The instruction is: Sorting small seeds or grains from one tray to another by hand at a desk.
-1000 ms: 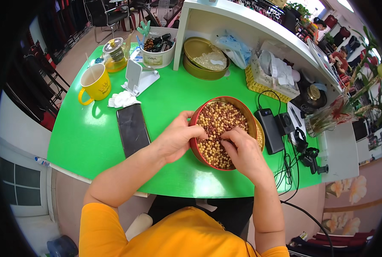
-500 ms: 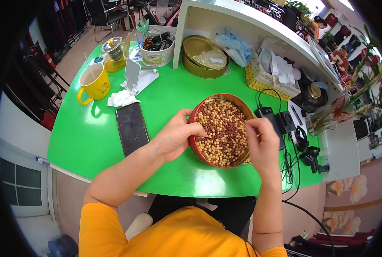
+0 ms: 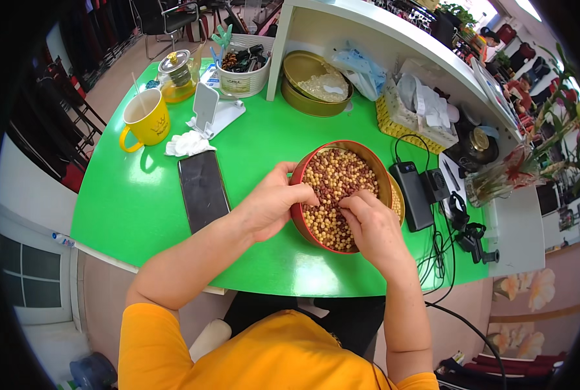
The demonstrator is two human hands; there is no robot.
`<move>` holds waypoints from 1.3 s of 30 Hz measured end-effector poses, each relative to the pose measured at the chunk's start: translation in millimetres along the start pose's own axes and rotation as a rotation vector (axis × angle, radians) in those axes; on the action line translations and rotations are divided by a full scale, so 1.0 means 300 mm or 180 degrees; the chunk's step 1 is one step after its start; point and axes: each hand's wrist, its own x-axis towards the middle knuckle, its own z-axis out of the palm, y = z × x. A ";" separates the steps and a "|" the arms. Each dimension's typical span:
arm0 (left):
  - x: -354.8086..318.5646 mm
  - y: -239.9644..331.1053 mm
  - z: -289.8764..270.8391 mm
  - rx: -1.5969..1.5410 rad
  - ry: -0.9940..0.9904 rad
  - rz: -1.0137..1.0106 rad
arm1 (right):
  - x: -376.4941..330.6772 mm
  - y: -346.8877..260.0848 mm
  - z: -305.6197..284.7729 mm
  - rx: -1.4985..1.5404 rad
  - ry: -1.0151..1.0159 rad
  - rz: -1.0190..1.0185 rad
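A round red-rimmed tin (image 3: 384,170) full of mixed yellow and reddish-brown beans (image 3: 342,170) stands on the green table. My left hand (image 3: 273,203) grips its left rim, thumb over the inside and fingers round the outer wall. Inside the tin, my right hand (image 3: 371,227) is at the beans, thumb and fingertips pinched together; whatever lies between them is too small to make out. Partly hidden behind the tin's right side is a shallow gold dish (image 3: 401,207) with yellow beans in it.
Left of the tin lie a black phone (image 3: 203,188), crumpled white tissue (image 3: 190,143) and a yellow mug (image 3: 148,123). To the right are a black power bank (image 3: 411,195) and loose cables (image 3: 438,250). An open gold tin (image 3: 303,101) and a yellow basket (image 3: 400,120) stand at the back.
My right hand has moved left and inward from the tin's right rim to the beans. More of the gold dish now shows. My left hand keeps its grip on the rim.
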 end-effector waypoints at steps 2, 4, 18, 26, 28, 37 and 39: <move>-0.001 0.003 0.002 0.0049 0.0062 -0.0016 | 0.004 -0.001 0.001 -0.0089 -0.0035 -0.0049; -0.003 0.002 0.002 0.0055 0.0073 -0.0028 | 0.006 -0.005 -0.002 -0.0176 -0.0131 -0.0040; 0.023 -0.013 -0.012 -0.0001 0.0056 -0.0128 | 0.021 -0.006 -0.020 -0.0541 -0.0607 0.0210; 0.015 0.002 -0.008 -0.0064 0.0017 -0.0148 | 0.005 0.066 -0.089 0.1070 0.0496 0.0806; 0.013 0.010 -0.009 -0.0051 0.0033 -0.0102 | -0.013 0.126 -0.106 0.0980 0.0552 0.0995; 0.023 0.002 -0.028 0.0013 0.0100 -0.0032 | 0.004 0.048 -0.061 0.0640 0.0365 0.0291; 0.021 0.006 -0.020 0.0008 0.0066 -0.0027 | 0.011 0.029 -0.055 0.0674 0.0042 0.0147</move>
